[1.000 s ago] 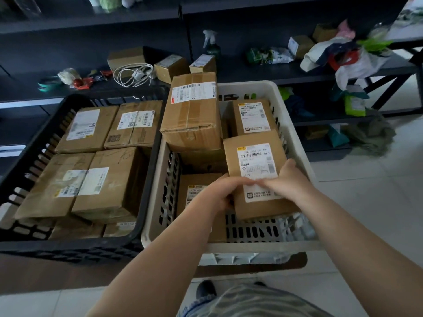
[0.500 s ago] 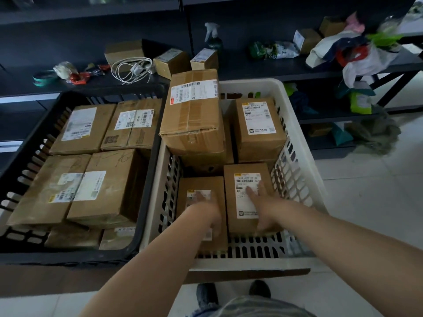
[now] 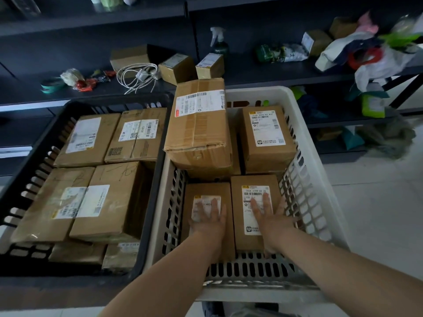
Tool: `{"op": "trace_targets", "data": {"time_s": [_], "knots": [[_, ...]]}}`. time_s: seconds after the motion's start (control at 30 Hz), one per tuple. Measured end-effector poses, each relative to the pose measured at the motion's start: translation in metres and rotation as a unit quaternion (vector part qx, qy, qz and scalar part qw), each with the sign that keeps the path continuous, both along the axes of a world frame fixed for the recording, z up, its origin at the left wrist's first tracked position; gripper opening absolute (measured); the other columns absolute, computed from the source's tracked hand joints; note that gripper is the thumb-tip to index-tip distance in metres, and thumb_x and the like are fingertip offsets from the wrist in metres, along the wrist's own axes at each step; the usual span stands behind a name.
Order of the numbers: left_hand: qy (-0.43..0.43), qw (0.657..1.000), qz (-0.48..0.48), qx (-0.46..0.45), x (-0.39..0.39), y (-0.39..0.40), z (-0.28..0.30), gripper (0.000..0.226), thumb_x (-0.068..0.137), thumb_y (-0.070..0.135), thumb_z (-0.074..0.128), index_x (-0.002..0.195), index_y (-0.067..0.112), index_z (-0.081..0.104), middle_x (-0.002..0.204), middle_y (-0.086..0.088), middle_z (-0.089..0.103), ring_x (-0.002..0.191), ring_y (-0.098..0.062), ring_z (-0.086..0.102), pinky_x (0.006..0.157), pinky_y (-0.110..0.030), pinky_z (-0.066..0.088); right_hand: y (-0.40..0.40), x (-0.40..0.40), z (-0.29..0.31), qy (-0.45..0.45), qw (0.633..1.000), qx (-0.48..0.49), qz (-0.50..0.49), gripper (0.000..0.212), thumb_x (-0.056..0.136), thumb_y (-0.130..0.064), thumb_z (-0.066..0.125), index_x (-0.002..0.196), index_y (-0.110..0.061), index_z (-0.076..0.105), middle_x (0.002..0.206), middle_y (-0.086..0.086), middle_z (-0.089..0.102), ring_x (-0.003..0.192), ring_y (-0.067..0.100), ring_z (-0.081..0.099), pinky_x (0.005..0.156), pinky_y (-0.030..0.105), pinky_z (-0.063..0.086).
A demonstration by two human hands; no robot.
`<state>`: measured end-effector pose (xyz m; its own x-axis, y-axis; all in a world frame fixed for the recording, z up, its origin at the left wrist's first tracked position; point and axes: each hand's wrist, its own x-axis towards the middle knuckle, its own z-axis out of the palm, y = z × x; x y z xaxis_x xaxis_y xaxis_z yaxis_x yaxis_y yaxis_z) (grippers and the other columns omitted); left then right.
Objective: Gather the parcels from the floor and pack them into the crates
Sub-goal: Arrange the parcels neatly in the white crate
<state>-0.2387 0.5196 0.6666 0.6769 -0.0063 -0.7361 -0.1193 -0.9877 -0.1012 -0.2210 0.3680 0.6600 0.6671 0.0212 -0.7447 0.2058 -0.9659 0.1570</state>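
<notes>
Parcel [image 3: 256, 209] — flat, lengthwise, label up

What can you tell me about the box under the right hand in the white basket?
The box is a brown cardboard parcel, longer than it is wide, lying flat in the near right corner of the white basket. A white shipping label with a barcode and printed text covers much of its top. It looks closed and undamaged. The right hand presses on it with fingers spread flat. Another brown box lies right beside it under the left hand, and the basket's slotted wall stands close on its right.
</notes>
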Motion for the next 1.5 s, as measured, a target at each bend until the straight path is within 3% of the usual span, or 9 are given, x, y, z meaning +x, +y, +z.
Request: {"op": "trace_targets", "data": {"time_s": [0.2,0.3,0.4,0.47,0.63,0.93,1.13,1.33,1.5], "knots": [[-0.003,1.000,-0.008,-0.019,0.004,-0.003,0.016,0.110,0.077,0.003,0.067,0.145,0.016,-0.018,0.154,-0.009,-0.025,0.139,-0.044,-0.016,0.110,-0.061,0.018,0.003,-0.001,0.009,0.008,1.000,-0.013,0.007,0.133,0.070,-0.029,0.078,0.134,-0.022,-0.039,0.145,0.014,-0.040,0.134,0.050,-0.019,0.103,0.069,0.020],[-0.071,0.986,0.030,-0.150,0.007,0.003,0.044,0.093,0.078,0.017,0.068,0.149,0.022,0.008,0.158,-0.004,0.003,0.143,-0.032,0.010,0.110,-0.049,0.031,0.006,0.012,0.033,0.030,0.984,0.159,-0.081,0.125,0.070,-0.041,0.076,0.142,-0.023,-0.025,0.154,0.009,-0.022,0.142,0.037,-0.004,0.111,0.056,0.021],[-0.429,0.798,0.058,-0.418,0.005,0.016,0.087,0.030,0.081,0.015,0.056,0.111,0.018,0.061,0.111,0.003,0.064,0.102,-0.009,0.060,0.080,-0.031,0.054,0.022,0.040,0.071,-0.081,0.868,0.435,-0.226,0.082,0.083,-0.036,0.061,0.147,-0.023,0.011,0.152,0.007,0.026,0.127,0.022,0.039,0.093,0.031,0.041],[-0.601,0.660,0.102,-0.439,0.012,0.029,0.110,0.020,0.080,0.019,0.051,0.098,0.025,0.058,0.092,0.017,0.059,0.088,0.004,0.053,0.071,-0.017,0.048,0.036,0.061,0.096,-0.152,0.781,0.536,-0.282,0.071,0.088,-0.035,0.052,0.147,-0.025,0.016,0.152,0.003,0.027,0.133,0.022,0.034,0.101,0.034,0.033],[-0.397,0.616,0.493,-0.468,0.055,0.053,0.131,0.059,0.087,0.026,0.059,0.139,0.019,0.032,0.136,-0.003,0.047,0.122,-0.019,0.047,0.094,-0.031,0.042,0.075,0.082,0.124,-0.111,0.695,0.624,-0.341,0.079,0.081,-0.063,0.050,0.146,-0.030,0.019,0.145,-0.002,0.040,0.130,0.024,0.039,0.102,0.043,0.033],[-0.379,0.561,0.490,-0.549,0.013,0.044,0.140,0.033,0.075,0.042,0.070,0.098,0.025,0.052,0.094,0.007,0.060,0.080,-0.007,0.060,0.051,-0.015,0.042,0.042,0.016,0.137,-0.148,0.633,0.669,-0.361,0.063,0.072,-0.057,0.066,0.127,-0.038,0.041,0.119,-0.013,0.057,0.106,0.011,0.055,0.090,0.033,0.046],[-0.347,0.611,0.382,-0.600,-0.034,0.030,0.167,0.022,0.076,0.046,0.065,0.093,0.041,0.052,0.085,0.025,0.062,0.076,0.008,0.060,0.050,-0.008,0.046,-0.012,-0.038,0.167,-0.087,0.676,0.637,-0.361,0.093,0.049,-0.084,0.060,0.132,-0.055,0.027,0.123,-0.022,0.051,0.114,0.011,0.049,0.102,0.045,0.036],[-0.316,0.691,0.372,-0.533,-0.061,0.045,0.156,0.051,0.066,0.064,0.060,0.111,0.041,0.056,0.097,0.022,0.060,0.088,-0.003,0.061,0.068,-0.024,0.053,-0.017,-0.065,0.169,-0.020,0.753,0.557,-0.349,0.043,0.050,-0.085,0.052,0.089,-0.074,0.040,0.103,-0.021,0.060,0.089,0.013,0.063,0.063,0.037,0.059],[-0.279,0.835,0.306,-0.364,-0.061,0.059,0.136,0.074,0.072,0.055,0.067,0.135,0.027,0.041,0.112,0.015,0.047,0.091,-0.002,0.044,0.070,-0.018,0.041,0.011,-0.064,0.139,0.010,0.779,0.558,-0.286,0.057,0.069,-0.060,0.066,0.115,-0.058,0.031,0.104,-0.030,0.053,0.089,-0.003,0.059,0.063,0.017,0.055]]}}
